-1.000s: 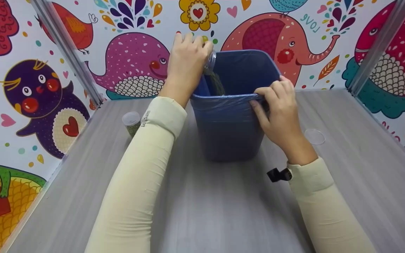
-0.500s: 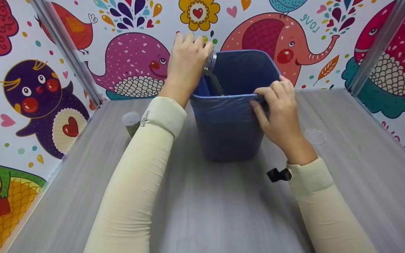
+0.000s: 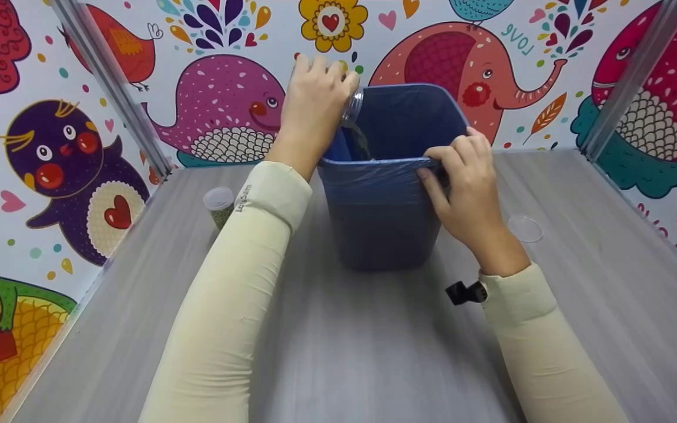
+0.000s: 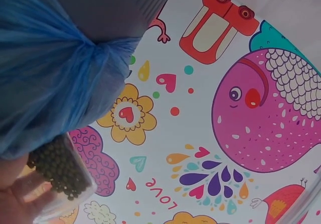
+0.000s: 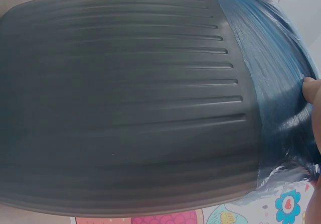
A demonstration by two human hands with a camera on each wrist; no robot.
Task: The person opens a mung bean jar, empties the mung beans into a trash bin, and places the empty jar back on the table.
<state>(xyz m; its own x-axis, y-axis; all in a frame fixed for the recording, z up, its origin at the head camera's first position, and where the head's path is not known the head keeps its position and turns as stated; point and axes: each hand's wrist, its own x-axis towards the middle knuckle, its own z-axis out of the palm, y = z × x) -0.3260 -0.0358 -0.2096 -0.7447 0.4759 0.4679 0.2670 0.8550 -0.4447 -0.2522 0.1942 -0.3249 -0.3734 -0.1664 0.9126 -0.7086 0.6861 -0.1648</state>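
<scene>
Over the left rim of a dark blue trash bin (image 3: 385, 229), my left hand (image 3: 316, 103) grips a clear jar (image 3: 353, 107), tipped with its mouth toward the inside. A thin stream of beans (image 3: 362, 140) falls from it into the bin. In the left wrist view, small green beans (image 4: 61, 170) lie against the jar's wall, behind my fingers. A thin blue plastic bag (image 4: 65, 78) lines the bin, folded over its rim and bunched in a knot. My right hand (image 3: 469, 188) holds the near right corner of the rim, thumb outside on the bag. The bin's bottom is hidden.
A second clear jar (image 3: 219, 207) of green beans, with its lid on, stands left of the bin, partly behind my left sleeve. To the right lies a clear round lid (image 3: 525, 229) on the grey table (image 3: 338, 352). Printed walls (image 3: 221, 106) close off the back and sides.
Beans fall from the tipped jar in all three head frames, the stream shifting slightly in shape. My left hand edges very slightly right; my right hand and the bin stay put.
</scene>
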